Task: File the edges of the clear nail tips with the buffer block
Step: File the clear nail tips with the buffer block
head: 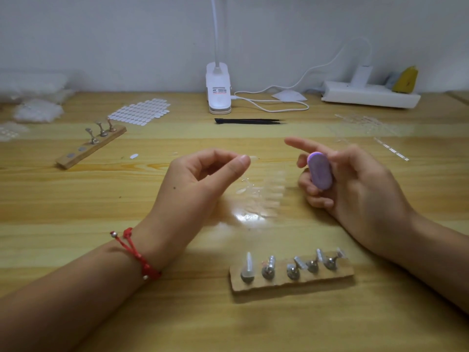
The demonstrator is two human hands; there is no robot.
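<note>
We see our left hand [203, 179] at 9 o'clock of the table's [76, 199] middle, thumb and forefinger pinched together on what looks like a single clear tip [253, 157], though it is too faint to be sure. A red bracelet [137, 252] sits on that wrist. Our right hand [355, 184], at 3 o'clock, grasps the purple buffer block [320, 171] with curled fingers, its forefinger stretched out. Between both hands, a loose cluster of clear nail tips [266, 194] lies on the wood. At 6 o'clock a wooden holder [291, 282] carries 5 metal stands with tips. At 10 o'clock a second holder [91, 146] bears 3 stands. At 12 o'clock black tweezers [250, 121] lie before a white clip lamp [218, 90].
</note>
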